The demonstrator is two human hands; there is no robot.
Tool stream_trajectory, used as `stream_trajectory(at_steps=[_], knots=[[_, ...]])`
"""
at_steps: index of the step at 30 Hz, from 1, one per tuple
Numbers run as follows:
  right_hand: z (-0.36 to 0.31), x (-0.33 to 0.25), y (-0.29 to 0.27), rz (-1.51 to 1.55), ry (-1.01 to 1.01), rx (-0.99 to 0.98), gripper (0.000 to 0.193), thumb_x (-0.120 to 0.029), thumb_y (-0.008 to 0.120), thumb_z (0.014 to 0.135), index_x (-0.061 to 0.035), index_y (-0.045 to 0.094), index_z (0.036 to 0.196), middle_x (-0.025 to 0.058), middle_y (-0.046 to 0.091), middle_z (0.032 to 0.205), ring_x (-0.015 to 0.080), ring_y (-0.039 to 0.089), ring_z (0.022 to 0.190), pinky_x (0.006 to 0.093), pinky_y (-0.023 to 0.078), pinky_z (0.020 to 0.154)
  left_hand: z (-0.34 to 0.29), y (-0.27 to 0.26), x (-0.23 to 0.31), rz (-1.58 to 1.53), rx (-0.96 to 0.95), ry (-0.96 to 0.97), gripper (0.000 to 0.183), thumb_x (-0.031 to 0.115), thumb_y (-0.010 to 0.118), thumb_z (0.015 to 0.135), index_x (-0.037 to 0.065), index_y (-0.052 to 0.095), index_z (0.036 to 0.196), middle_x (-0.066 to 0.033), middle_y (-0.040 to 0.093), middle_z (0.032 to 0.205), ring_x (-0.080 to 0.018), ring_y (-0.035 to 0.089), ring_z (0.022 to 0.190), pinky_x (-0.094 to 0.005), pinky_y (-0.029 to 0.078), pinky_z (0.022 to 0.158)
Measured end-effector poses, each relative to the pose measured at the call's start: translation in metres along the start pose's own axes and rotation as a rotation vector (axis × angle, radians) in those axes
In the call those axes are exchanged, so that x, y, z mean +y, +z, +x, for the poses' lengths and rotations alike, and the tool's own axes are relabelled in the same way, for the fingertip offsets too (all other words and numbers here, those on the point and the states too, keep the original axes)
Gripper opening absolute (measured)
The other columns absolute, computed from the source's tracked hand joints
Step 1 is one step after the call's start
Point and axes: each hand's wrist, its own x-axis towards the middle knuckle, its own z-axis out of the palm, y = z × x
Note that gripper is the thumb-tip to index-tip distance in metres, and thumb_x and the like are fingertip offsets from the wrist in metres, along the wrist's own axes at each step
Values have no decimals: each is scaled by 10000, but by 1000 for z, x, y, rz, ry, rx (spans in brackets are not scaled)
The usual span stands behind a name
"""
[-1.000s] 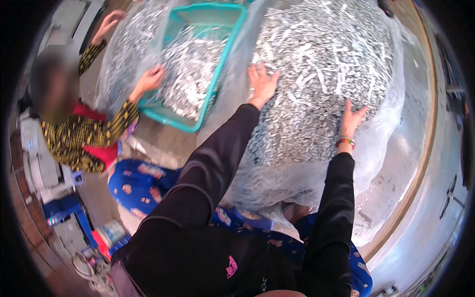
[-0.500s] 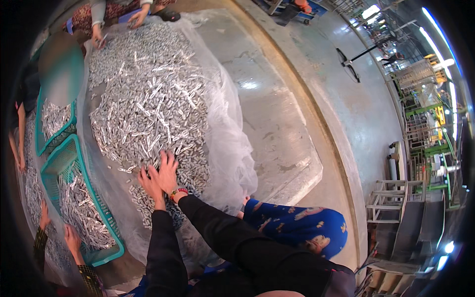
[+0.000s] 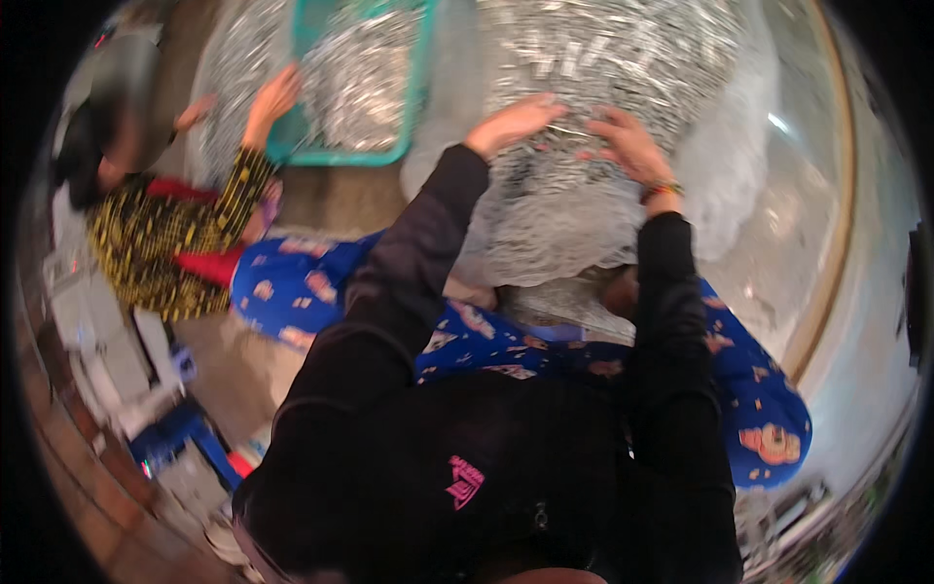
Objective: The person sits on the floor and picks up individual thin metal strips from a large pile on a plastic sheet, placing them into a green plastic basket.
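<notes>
A broad pile of small silvery metal pieces [image 3: 632, 49], some short and some long strips, lies on a clear plastic sheet [image 3: 555, 238] in front of me. Over its near part, my left hand [image 3: 516, 124] reaches in with fingers stretched toward the right. Facing it across a narrow gap, my right hand [image 3: 630, 146] has its fingers apart, with a beaded bracelet [image 3: 662, 189] at the wrist. Both hands are at the pieces, and I see nothing gripped in either. Motion blur hides the exact contact of the fingertips.
To the left stands a green plastic basket [image 3: 355, 158] filled with long metal strips. A co-worker in a yellow-and-black patterned top [image 3: 161, 243] sits beyond it, one hand [image 3: 277, 94] at its rim. Another heap of metal [image 3: 229, 107] lies past the basket. A raised edge [image 3: 835, 243] runs along the right.
My view has swung down and around, so my torso and legs now show. My hands, close together and overlapping before, are now apart, facing each other over the near part of the pile.
</notes>
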Motion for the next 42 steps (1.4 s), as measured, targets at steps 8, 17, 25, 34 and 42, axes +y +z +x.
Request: stream_trajectory(at_steps=[8,17,25,34,42], knots=[[-1,10,-20,-113,99,183,340,-198,396,884,55,455,1104,131,523,1052,217,543,859,354,548,616,-4,-15,3,-21,16,-149,401,304,384,891,42,398,1193,-150,363,1263,-281,381,1127,-371,495,637],[29,76,-29,-1373,-339,427,360,-197,621,700,-73,527,1024,246,562,853,319,585,779,387,479,693,-28,25,-62,972,-76,-176,295,220,664,680,31,574,888,-182,597,878,-326,578,844,-404,457,707],[40,90,-36,-1414,-144,432,377,-354,501,802,14,568,851,246,555,874,383,538,871,436,461,713,-39,22,-72,1039,91,-44,255,218,608,720,73,591,929,-158,513,1022,-298,432,1056,-648,281,821],[33,44,-14,-700,161,185,445,-349,428,846,47,582,711,254,576,830,367,563,796,413,441,668,5,-7,-103,422,516,-356,407,288,478,828,-2,452,1112,-234,550,1006,-365,518,967,-433,389,839],[47,82,-15,-1251,-25,598,490,-410,591,728,45,522,897,226,584,878,376,564,841,429,446,732,21,7,-72,549,175,-202,513,408,440,834,-41,448,1083,-238,517,1072,-354,483,1028,-410,375,852]])
